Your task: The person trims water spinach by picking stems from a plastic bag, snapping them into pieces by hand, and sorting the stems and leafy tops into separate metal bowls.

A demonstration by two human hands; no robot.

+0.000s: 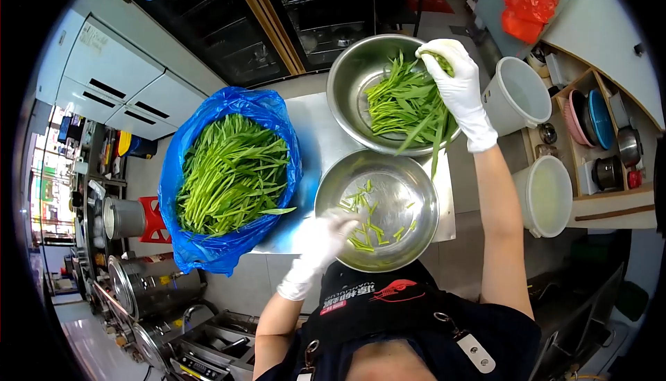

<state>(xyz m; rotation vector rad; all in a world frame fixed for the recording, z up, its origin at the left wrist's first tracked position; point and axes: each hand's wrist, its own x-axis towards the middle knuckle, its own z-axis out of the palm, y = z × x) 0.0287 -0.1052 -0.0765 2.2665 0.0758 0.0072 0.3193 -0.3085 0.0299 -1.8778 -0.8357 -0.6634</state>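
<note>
Over a metal tabletop (445,204), greens (442,64) are held in the right hand (458,81) above the far bowl (348,90); stem pieces (377,230) are strewn in the near bowl (411,188), beside the left hand (325,238), whose blurred grip cannot be told.

Desk (316,135): brightly lit, blue cast beside the bag (222,250).
Near basin (417,181): patchy glare on polished metal.
Left hand (325,237): motion-blurred, outline smeared, white surface partly washed out.
Right hand (459,83): sharper, bright, soft shading.
Window at left (59,180): overexposed, detail lost.
Glass-fronted cabinet (201,24): dim, reflective.
Frame edges: fisheye curvature, black corners, soft outer detail.
</note>
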